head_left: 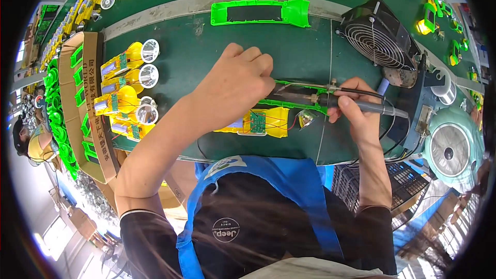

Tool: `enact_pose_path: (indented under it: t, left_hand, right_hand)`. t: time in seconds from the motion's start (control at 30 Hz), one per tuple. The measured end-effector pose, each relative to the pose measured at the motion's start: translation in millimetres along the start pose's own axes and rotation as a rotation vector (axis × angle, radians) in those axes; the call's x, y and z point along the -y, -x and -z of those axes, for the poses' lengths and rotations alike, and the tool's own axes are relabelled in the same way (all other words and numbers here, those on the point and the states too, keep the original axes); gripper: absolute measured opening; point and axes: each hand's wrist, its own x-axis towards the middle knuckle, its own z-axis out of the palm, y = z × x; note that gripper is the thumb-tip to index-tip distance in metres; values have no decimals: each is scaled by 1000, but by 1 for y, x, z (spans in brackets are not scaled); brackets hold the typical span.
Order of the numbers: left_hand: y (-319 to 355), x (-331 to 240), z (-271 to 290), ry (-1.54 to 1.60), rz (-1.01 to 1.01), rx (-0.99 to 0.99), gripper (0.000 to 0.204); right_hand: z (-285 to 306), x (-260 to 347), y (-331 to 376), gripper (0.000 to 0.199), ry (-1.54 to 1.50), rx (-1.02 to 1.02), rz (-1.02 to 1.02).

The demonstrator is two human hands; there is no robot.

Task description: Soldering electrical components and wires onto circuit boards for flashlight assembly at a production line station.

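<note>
My right hand (356,106) grips a soldering iron (372,107) by its dark handle, its tip pointing left over a green plastic shell (298,105) with a dark panel. A thin metal tube with a black cable runs along the iron's upper side. At the shell's left end my left hand (240,77) is closed, back of the hand up; what its fingertips pinch is hidden. Just nearer to me lies a yellow housing half (279,123) with a green circuit board (257,122). Wires lead from it to a small silver reflector (306,119).
A second green shell (258,12) lies beyond my hands. A black fan (377,36) stands at the far right, near a solder spool (444,86). Several yellow housings (124,80) with reflectors are at left, beside a cardboard box (95,119) of green parts.
</note>
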Motion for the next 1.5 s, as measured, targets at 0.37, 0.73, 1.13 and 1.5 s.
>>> enact_pose_path:
  t: [0.37,0.73,1.13,1.5]
  left_hand:
    - [-7,4,2,-102,-68,35,4]
    - [-6,2,2,-124,-80,10,6]
    - [-9,4,0,-169,-88,41,6]
    - [-9,0,3,-167,-67,54,4]
  right_hand:
    - [-10,-3,-1,21,61,24,-128]
    - [-13,-5,0,16,114,76,-46]
    - [7,-24,13,32,-52,-81,93]
    - [4,-19,17,25,-5,20,50]
